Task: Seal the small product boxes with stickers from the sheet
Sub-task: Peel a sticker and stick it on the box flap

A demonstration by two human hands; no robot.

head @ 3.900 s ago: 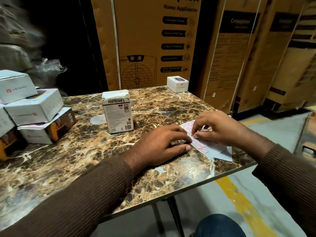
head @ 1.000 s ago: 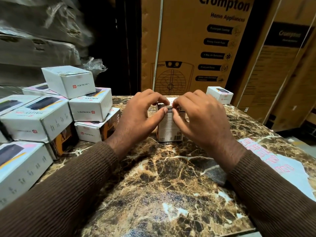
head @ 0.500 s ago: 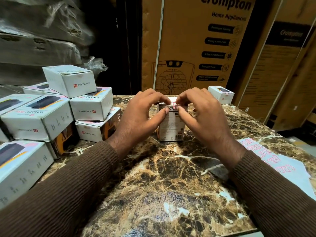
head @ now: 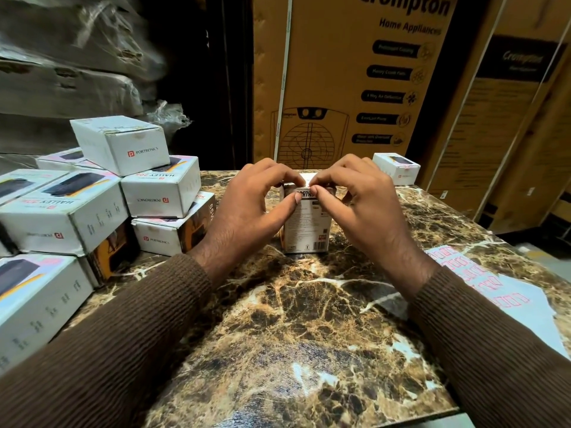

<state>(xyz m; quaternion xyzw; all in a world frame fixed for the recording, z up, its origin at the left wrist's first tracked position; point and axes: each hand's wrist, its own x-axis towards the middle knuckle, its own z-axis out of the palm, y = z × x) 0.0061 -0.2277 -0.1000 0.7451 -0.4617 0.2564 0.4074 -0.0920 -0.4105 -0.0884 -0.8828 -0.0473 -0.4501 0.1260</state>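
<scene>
— So, where's the box he's sealing, from where you stand?

— Upright in the middle of the marble table, towards the far edge, long axis vertical, printed face turned to him. Both hands are on its top end. The left hand comes in from the left with fingers curled over the top edge and thumb pressed against the upper front. The right hand mirrors it from the right. Fingertips of the two meet over the lid seam.

— Which hand is nearer the seam?

— Neither, really; they're touching each other right above it. I take it a sticker is under those fingertips, but it's too small and covered for me to be sure.

— And the sticker sheet?

— Flat by the right edge of the table, just beside his right forearm, well apart from the box. For a fresh sticker the right hand is the closer one.

— The other boxes?

— A stack of white boxes piled along the left edge, and a lone small box at the far right corner.

— Anything changed from a few seconds back?

— Yes. Then both hands were down on the sheet near the right edge, picking at it, and the box stood alone. Over the last second the hands have barely shifted, only the thumbs pressing closer together on the top front.
</scene>
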